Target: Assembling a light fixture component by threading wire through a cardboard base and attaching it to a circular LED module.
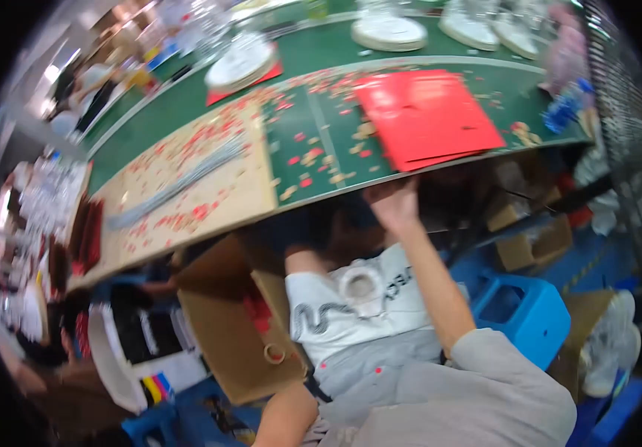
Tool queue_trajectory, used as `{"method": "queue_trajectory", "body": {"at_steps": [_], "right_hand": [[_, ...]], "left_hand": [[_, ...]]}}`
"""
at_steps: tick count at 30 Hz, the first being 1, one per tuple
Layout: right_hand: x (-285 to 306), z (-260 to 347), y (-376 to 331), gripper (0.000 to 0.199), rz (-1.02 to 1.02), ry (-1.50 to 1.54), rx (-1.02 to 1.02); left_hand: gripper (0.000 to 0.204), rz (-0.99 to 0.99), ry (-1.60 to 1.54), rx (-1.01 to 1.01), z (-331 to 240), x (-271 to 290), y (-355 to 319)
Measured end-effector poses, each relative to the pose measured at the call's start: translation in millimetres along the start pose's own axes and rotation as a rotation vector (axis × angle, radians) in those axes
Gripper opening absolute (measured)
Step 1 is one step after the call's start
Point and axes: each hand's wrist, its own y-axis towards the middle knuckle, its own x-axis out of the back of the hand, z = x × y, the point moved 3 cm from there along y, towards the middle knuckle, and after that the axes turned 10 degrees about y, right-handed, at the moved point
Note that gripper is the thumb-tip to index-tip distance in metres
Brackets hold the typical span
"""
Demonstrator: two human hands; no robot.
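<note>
Risk entry, green workbench [187, 112] edge. Right hand [393, 203] raised to the bench's underside, directly below the stack of red card sheets [425, 115] overhanging the edge; finger spread cannot be told, blurred and shadowed. Left hand hidden; only the forearm [287, 417] shows, low beside an open cardboard box [239, 335]. Likely hazards: a knock from beneath could tip the overhanging sheets off; loose red and tan paper scraps [313, 160] could scatter.
</note>
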Motion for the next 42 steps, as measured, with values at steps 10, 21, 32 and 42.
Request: {"method": "queue_trajectory", "body": {"at_steps": [10, 21, 32, 42], "right_hand": [[1.8, 13.2, -20.0, 0.056, -0.043, -0.233, 0.107], [109.7, 4.0, -120.3, 0.027, -0.042, -1.087, -0.108], [95.2, -14.5, -124.0, 0.021, -0.067, -1.288, -0.172], [103.3, -16.6, -123.8, 0.019, -0.050, -1.315, -0.144]], "left_hand": [[0.012, -0.088, -0.764, 0.196, 42.9, -21.8, -6.5], [0.049, -0.479, -0.896, 1.165, 181.4, -14.1, -90.4], [0.040, -0.504, -0.936, 1.244, 205.1, -20.7, -115.8], [0.045, -0.432, -0.907, 1.171, 214.9, -35.8, -115.9]]}}
